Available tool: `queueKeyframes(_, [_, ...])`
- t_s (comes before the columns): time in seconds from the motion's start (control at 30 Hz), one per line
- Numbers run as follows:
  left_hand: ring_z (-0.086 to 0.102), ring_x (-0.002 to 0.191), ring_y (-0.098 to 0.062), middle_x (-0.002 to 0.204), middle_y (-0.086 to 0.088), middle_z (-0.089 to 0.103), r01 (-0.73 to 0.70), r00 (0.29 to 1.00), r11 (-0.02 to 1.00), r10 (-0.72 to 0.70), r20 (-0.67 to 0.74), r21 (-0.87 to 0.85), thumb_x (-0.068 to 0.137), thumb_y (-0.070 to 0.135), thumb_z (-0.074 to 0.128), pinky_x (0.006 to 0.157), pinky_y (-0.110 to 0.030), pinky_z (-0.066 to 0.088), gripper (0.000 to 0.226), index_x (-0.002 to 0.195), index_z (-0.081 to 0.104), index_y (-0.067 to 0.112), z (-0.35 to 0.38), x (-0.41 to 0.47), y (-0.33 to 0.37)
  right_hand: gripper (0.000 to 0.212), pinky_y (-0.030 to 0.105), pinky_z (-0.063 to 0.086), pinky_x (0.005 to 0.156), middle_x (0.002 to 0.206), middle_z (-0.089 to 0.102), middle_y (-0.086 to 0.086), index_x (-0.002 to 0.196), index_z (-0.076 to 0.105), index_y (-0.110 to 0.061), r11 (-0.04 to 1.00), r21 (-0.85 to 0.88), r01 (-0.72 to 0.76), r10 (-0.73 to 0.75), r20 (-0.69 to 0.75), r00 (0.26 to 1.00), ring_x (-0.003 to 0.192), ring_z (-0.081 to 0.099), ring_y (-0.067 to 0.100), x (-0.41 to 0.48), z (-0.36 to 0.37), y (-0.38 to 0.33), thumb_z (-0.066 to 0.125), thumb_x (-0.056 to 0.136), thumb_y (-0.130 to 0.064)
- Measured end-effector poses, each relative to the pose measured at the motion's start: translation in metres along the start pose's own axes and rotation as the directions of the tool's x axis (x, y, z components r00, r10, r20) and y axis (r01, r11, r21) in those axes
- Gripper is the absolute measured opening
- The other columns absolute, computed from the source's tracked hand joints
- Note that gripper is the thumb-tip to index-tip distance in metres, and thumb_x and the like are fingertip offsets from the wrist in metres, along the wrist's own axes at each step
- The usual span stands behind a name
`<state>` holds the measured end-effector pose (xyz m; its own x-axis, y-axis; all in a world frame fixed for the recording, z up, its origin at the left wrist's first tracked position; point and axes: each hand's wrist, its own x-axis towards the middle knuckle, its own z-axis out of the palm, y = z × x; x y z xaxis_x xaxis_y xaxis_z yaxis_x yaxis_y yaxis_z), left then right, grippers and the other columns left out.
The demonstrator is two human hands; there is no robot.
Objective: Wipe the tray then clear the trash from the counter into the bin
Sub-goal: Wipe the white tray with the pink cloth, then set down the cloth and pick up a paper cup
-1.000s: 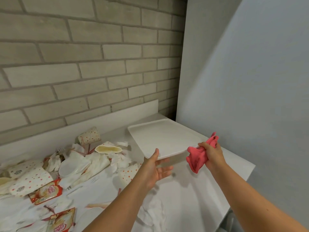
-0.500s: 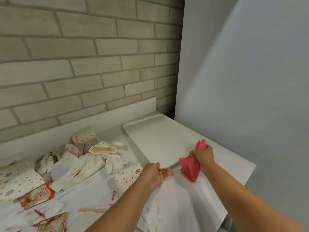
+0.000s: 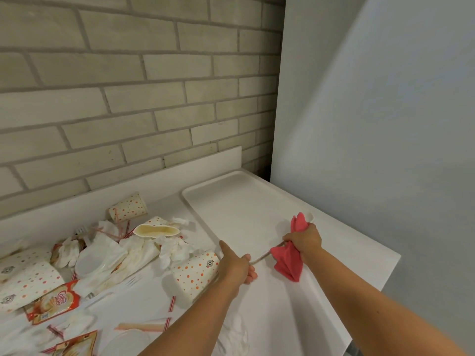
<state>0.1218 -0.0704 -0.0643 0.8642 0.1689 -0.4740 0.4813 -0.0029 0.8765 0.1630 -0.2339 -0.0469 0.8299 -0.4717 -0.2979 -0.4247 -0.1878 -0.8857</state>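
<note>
A white rectangular tray lies flat on the white counter in the back right corner. My left hand grips the tray's near left corner, thumb on top of the rim. My right hand holds a bunched pink cloth over the tray's near edge; part of the cloth sticks up behind the hand. Trash covers the counter to the left: polka-dot paper cups, crumpled napkins, Coffee Mate sachets, straws. No bin is in view.
A brick wall with a low white backsplash runs behind the counter. A grey panel rises close on the right. The counter ends at its right edge, just beyond the tray.
The tray, held up off the counter a second ago, now lies flat on it. My left hand closed onto its near corner. My right hand brought the cloth down to the tray's near edge.
</note>
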Motion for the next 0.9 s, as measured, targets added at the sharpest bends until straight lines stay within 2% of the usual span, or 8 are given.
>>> queueKeyframes(0.13, [0.042,0.044,-0.018,0.061,-0.009,0.044,0.002,0.999,0.999,-0.005,-0.045,-0.052,0.100,0.010,0.035,0.031,-0.014,0.028,0.058,0.148,0.007,0.028,0.001,0.008,-0.002,0.063,0.039,0.052,0.086,0.112,0.056,0.014,0.128,0.043,-0.006,0.995,-0.088,0.043,-0.038,0.054,0.998,0.095,0.054,0.027,0.003,0.000,-0.004,0.074,0.073,-0.005])
queueKeyframes(0.2, [0.040,0.039,-0.016,0.059,-0.009,0.041,0.014,0.998,0.999,-0.017,-0.065,-0.045,0.102,0.015,0.030,0.032,-0.012,0.027,0.039,0.141,0.025,0.018,-0.001,0.013,-0.004,0.061,0.040,0.053,0.086,0.106,0.057,0.011,0.126,0.045,-0.007,0.984,-0.162,0.073,-0.056,0.105,0.993,0.096,0.058,0.028,0.002,-0.002,-0.006,0.073,0.071,-0.007])
queueKeyframes(0.3, [0.043,0.031,-0.017,0.057,-0.010,0.042,0.021,0.998,0.997,-0.026,-0.052,-0.080,0.101,0.009,0.033,0.030,-0.014,0.032,0.035,0.135,0.029,0.003,-0.002,0.011,-0.003,0.060,0.040,0.054,0.084,0.106,0.058,0.010,0.125,0.047,-0.010,0.966,-0.222,0.131,-0.096,0.162,0.982,0.101,0.061,0.030,-0.002,-0.005,-0.007,0.072,0.070,-0.008])
queueKeyframes(0.53, [0.056,0.055,-0.030,0.067,-0.016,0.050,-0.051,0.996,0.994,0.044,-0.076,-0.093,0.094,-0.005,0.042,0.029,-0.021,0.043,0.039,0.130,0.030,0.002,-0.002,0.003,-0.002,0.058,0.043,0.055,0.084,0.108,0.059,0.009,0.126,0.047,-0.014,0.938,-0.253,0.235,-0.150,0.316,0.937,0.093,0.065,0.031,-0.014,-0.017,-0.005,0.068,0.073,-0.008])
queueKeyframes(0.6, [0.056,0.054,-0.029,0.068,-0.018,0.051,-0.058,0.996,0.992,0.050,-0.073,-0.112,0.094,-0.005,0.042,0.030,-0.021,0.044,0.035,0.127,0.031,0.001,-0.002,0.001,-0.002,0.061,0.035,0.052,0.083,0.113,0.057,0.007,0.133,0.043,-0.016,0.876,-0.343,0.338,-0.205,0.370,0.906,0.095,0.061,0.026,-0.021,-0.021,-0.007,0.068,0.077,-0.014])
queueKeyframes(0.7, [0.054,0.054,-0.028,0.071,-0.018,0.050,-0.043,0.997,0.989,0.035,-0.065,-0.140,0.094,-0.007,0.041,0.031,-0.023,0.046,0.038,0.128,0.029,0.005,-0.003,0.001,-0.003,0.059,0.024,0.040,0.078,0.119,0.058,0.005,0.134,0.039,-0.022,0.680,-0.491,0.544,-0.257,0.536,0.804,0.094,0.053,0.018,-0.037,-0.026,-0.012,0.066,0.082,-0.024])
queueKeyframes(0.83, [0.050,0.044,-0.024,0.072,-0.011,0.049,0.009,1.000,0.999,-0.009,-0.016,-0.047,0.099,0.009,0.033,0.045,-0.031,0.049,0.051,0.147,0.014,0.012,-0.004,-0.010,0.000,0.054,0.024,0.044,0.085,0.116,0.058,-0.002,0.129,0.043,-0.024,0.489,-0.490,0.722,-0.233,0.724,0.649,0.100,0.056,0.017,-0.054,-0.026,-0.010,0.069,0.081,-0.023])
queueKeyframes(0.9, [0.051,0.043,-0.024,0.086,-0.014,0.050,0.011,1.000,0.999,-0.011,-0.004,0.051,0.101,0.020,0.028,0.049,-0.032,0.045,0.048,0.147,0.022,0.011,-0.010,-0.022,0.005,0.057,0.028,0.043,0.094,0.122,0.056,-0.003,0.129,0.045,-0.026,0.431,-0.488,0.759,-0.240,0.749,0.618,0.109,0.055,0.018,-0.057,-0.022,-0.006,0.070,0.078,-0.021])
